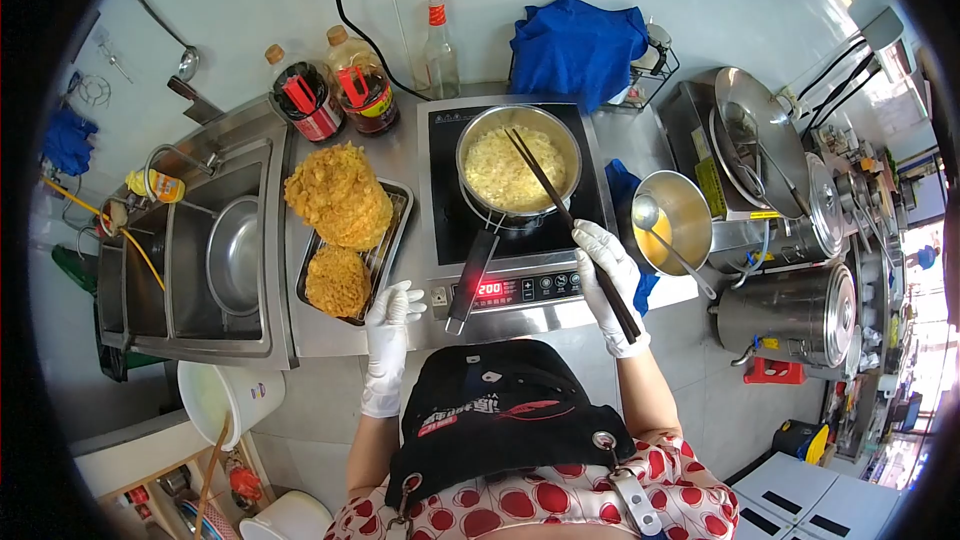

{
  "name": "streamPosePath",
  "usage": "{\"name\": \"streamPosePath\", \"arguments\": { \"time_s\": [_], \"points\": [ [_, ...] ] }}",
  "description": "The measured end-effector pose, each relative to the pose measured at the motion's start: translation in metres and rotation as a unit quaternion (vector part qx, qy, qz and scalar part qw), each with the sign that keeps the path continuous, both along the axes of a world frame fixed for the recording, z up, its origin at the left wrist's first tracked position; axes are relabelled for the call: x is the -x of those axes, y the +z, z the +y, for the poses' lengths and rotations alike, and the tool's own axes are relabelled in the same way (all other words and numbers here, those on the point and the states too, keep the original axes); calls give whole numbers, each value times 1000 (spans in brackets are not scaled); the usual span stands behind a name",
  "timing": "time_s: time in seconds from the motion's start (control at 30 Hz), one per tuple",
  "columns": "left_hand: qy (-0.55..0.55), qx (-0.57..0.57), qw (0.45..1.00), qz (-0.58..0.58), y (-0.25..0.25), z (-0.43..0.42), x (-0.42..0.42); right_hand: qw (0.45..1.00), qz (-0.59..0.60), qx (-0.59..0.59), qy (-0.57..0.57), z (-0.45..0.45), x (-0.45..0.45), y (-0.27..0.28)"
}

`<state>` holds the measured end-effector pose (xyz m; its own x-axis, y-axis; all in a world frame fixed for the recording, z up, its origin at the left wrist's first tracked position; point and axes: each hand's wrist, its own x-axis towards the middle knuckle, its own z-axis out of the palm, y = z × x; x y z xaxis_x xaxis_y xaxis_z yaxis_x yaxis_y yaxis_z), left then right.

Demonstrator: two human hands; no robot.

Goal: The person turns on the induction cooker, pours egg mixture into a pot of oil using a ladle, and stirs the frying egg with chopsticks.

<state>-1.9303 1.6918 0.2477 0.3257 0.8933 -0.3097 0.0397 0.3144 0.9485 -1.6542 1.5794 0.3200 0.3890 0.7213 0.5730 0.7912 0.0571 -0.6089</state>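
Observation:
My right hand (pixel 608 275), in a white glove, grips a pair of long dark chopsticks (pixel 545 180). Their tips reach into a saucepan (pixel 574 175) of bubbling oil with pale yellow food (pixel 515 170) in it. The saucepan stands on a black induction cooker (pixel 447 230) whose display reads 200. Its dark handle points toward me. My left hand (pixel 395 315), also gloved, holds nothing, its fingers partly curled and apart, between the cooker and a wire-racked tray (pixel 396 230). Golden fried pieces (pixel 338 197) lie on that tray.
Right of the cooker stands a steel pot (pixel 702 230) with yellow liquid and a ladle (pixel 680 257). Sauce bottles (pixel 365 95) and a glass bottle (pixel 440 60) stand at the back. A sink (pixel 270 260) is at left. A wok (pixel 770 120) and a large steel pot (pixel 780 315) are at right.

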Motion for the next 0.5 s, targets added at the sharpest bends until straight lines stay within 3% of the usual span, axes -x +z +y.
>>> {"name": "streamPosePath", "arguments": {
  "time_s": [0.5],
  "points": [
    [5, 2, 1000, -4, -2, 1, -1, 1000, -5, -2, 12, 2, -4, -6]
  ]
}}
